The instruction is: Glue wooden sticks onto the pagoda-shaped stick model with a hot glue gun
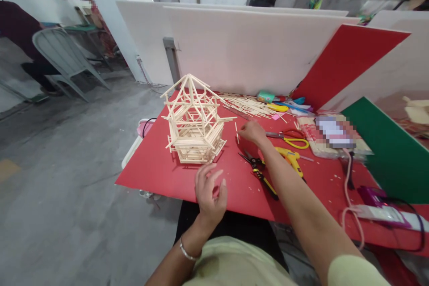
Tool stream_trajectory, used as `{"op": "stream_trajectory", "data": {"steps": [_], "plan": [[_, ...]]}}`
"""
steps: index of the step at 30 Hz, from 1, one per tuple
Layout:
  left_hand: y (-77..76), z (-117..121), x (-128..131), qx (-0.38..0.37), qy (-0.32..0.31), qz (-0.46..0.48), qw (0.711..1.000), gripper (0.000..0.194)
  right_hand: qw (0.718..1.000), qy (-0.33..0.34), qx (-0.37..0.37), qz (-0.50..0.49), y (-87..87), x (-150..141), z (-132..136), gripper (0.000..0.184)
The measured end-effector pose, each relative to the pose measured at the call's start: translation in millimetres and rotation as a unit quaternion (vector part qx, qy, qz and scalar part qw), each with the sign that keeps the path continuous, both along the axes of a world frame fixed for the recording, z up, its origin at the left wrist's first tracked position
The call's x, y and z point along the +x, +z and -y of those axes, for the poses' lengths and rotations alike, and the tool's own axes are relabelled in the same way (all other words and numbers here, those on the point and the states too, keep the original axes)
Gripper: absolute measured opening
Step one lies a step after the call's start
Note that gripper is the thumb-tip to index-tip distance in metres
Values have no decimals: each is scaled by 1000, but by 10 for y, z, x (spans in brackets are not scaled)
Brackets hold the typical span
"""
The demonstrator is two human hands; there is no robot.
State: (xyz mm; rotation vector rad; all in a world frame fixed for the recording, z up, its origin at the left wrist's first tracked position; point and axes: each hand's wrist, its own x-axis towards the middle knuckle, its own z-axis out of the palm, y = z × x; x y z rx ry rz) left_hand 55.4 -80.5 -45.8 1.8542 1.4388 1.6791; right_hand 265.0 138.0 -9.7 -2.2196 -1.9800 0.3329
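Observation:
A small house built of thin wooden sticks (194,120) stands on the red board (161,170) that covers the table. My right hand (252,132) reaches out just right of the house and pinches a single short stick (236,132) upright between its fingertips. My left hand (210,193) hovers over the board's near edge, in front of the house, fingers loosely curled and apart, holding nothing. A bracelet is on that wrist.
Loose sticks (250,105) lie in a pile behind the house. Black-and-yellow cutters (258,172), a yellow glue gun (292,159), red-and-yellow scissors (291,137) and a packet (331,136) lie to the right. White, red and green boards lean behind. A grey chair (63,56) stands far left.

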Motion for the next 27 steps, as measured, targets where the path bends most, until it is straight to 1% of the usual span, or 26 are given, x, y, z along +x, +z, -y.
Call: {"op": "stream_trajectory", "data": {"steps": [3,6,8,9,11,12,13,15,16,17,18,19,20,21,22,23,25,27], "plan": [[-3,21,19,-26,-62,13,998,24,999,-21,-32,-8,-84,-115,-153,28],[-1,15,-4,-65,-93,40,993,17,998,-21,-33,-47,-35,-162,-217,22],[5,12,-37,-89,-108,65,988,15,996,-13,-19,-91,51,-126,-140,19],[7,9,-51,-104,-112,80,985,15,993,-7,-8,-118,94,-100,-50,19],[8,-4,-53,-151,-116,129,973,16,984,2,22,-176,152,-70,245,22],[9,-18,-39,-189,-121,166,960,18,978,6,40,-205,160,-79,444,26],[14,-39,-12,-233,-128,212,941,22,971,9,56,-231,153,-109,667,29],[48,-100,69,-312,-148,317,883,32,954,14,90,-284,110,-227,1142,31],[81,-136,117,-337,-157,371,851,38,923,13,150,-355,84,-305,1367,27],[127,-171,165,-348,-167,423,820,43,892,33,197,-405,61,-385,1570,22],[183,-204,209,-353,-177,468,791,46,866,55,245,-432,48,-459,1743,15],[247,-232,245,-354,-178,511,763,48,846,86,282,-444,45,-521,1881,8],[316,-252,273,-359,-180,548,734,48,837,115,307,-438,53,-568,1985,5],[384,-264,290,-362,-178,575,712,47,834,136,327,-423,72,-599,2056,9],[448,-270,298,-358,-176,595,698,45,835,154,342,-403,99,-616,2097,15],[503,-273,296,-352,-174,608,690,44,837,167,354,-381,131,-623,2114,21],[582,-280,269,-336,-179,617,688,43,836,184,383,-346,199,-631,2089,30],[617,-307,218,-323,-191,619,689,46,830,190,410,-328,256,-657,2010,35]]}}
